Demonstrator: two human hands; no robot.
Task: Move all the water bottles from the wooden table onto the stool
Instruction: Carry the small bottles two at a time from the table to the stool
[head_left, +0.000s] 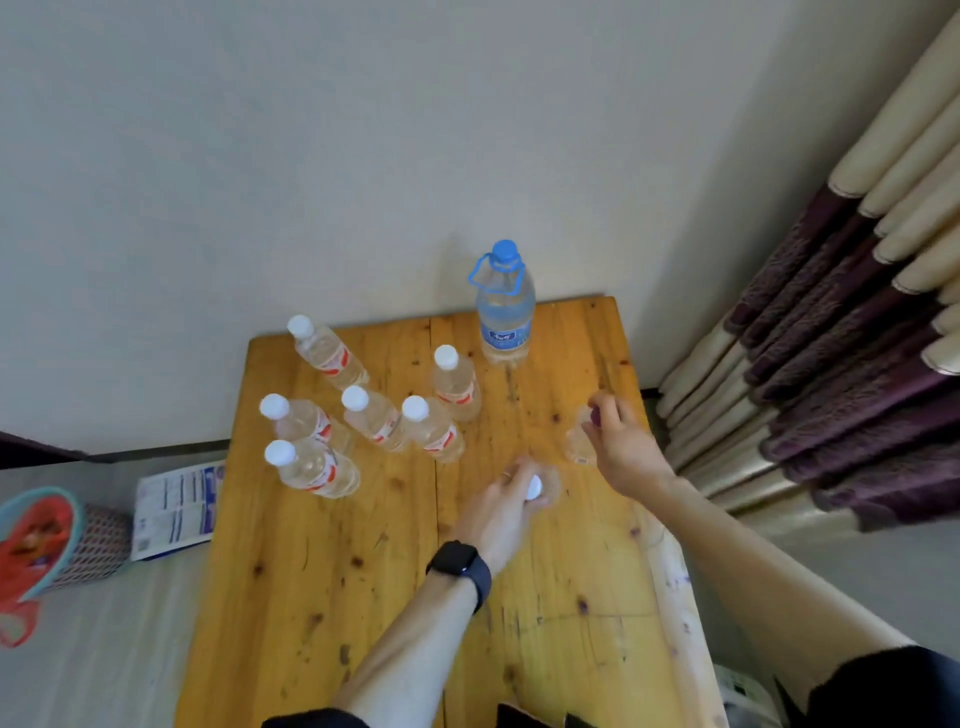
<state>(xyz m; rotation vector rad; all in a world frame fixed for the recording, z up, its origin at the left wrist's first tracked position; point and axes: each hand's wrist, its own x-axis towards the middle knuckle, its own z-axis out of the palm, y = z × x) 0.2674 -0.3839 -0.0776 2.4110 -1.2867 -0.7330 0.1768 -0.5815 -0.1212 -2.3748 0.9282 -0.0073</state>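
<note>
Several small clear water bottles with white caps and red labels (374, 415) stand on the left half of the wooden table (322, 597). A large bottle with a blue cap and handle (505, 306) stands at the table's far edge. My left hand (506, 506) grips the top of a white-capped bottle (548, 486) near the table's middle. My right hand (621, 439) grips the top of a clear bottle with a dark cap (577, 444) near the right edge. Both held bottles are blurred. No stool is in view.
A printed paper (176, 512) lies on the floor left of the table. A patterned bin with a red bag (47, 545) stands further left. Striped curtains (841, 338) hang close to the table's right side. A wall runs behind the table.
</note>
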